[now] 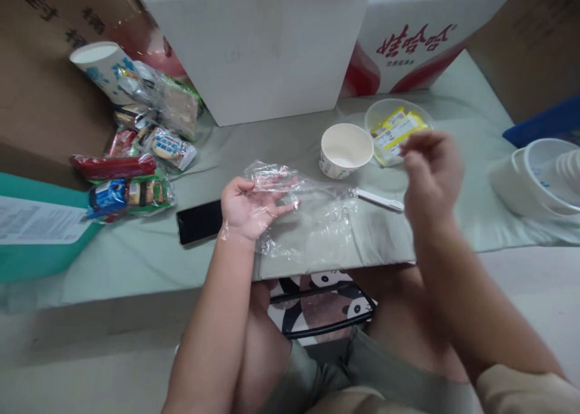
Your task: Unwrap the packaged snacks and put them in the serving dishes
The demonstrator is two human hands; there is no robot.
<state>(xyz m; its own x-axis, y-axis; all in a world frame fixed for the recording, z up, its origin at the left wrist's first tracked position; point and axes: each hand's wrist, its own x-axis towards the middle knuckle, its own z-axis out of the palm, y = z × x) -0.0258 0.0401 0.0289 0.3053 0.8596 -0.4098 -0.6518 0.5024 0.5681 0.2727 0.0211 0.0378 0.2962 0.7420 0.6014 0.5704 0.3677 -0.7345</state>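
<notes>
Left hand, fingers spread, appears covered to the wrist by clear plastic near the tabletop's front edge; right hand, curled, is uncovered; its grip cannot be told.

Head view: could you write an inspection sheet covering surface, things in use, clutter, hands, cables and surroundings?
Surface: pale green tablecloth, creased.
Things in use: clear plastic around the left hand, glove or bag unclear; paper bowl, upright; white stick-shaped item near it; yellow packets in a clear tub.
Clutter: black phone; packaged snacks, piled; patterned paper cup.
Hands: left hand open, fingers spread; right hand raised, blurred, fingers curled, hold unclear.
Cables: nothing seen.
Surroundings: white carton, red-and-white carton, nested tubs at the right; panda-print item below the tablecloth's edge.
</notes>
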